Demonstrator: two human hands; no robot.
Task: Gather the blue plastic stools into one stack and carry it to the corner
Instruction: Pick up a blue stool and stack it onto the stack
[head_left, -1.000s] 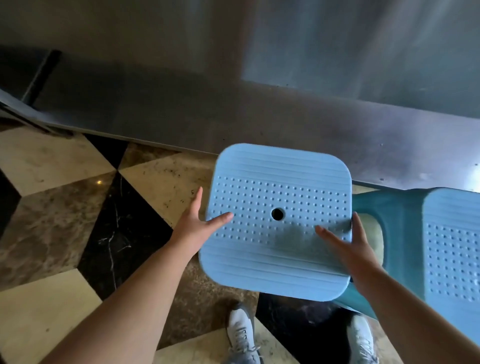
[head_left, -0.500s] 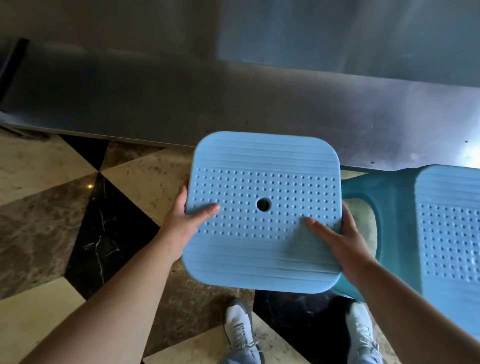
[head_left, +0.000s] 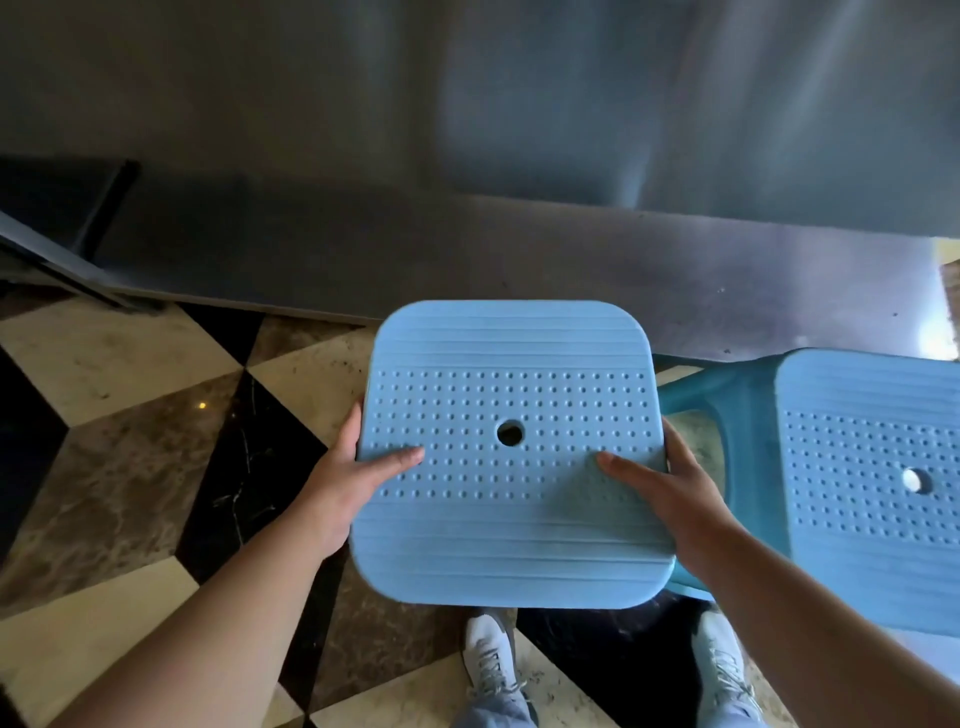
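Two blue stools are in view. One stool (head_left: 511, 452) sits between my hands, seat up, above the marble floor (head_left: 130, 467). My left hand (head_left: 343, 488) grips its 9 o'clock edge, thumb on the dotted seat, fingers curled underneath. My right hand (head_left: 670, 493) grips the 3 o'clock edge likewise. At 3 o'clock, just beside, stands the second stool (head_left: 872, 483). My sneakers (head_left: 488, 660) show at 6 o'clock.

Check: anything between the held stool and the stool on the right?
In the head view, only the right hand, gripping the held stool at its right edge; behind it shows the second stool's teal leg.
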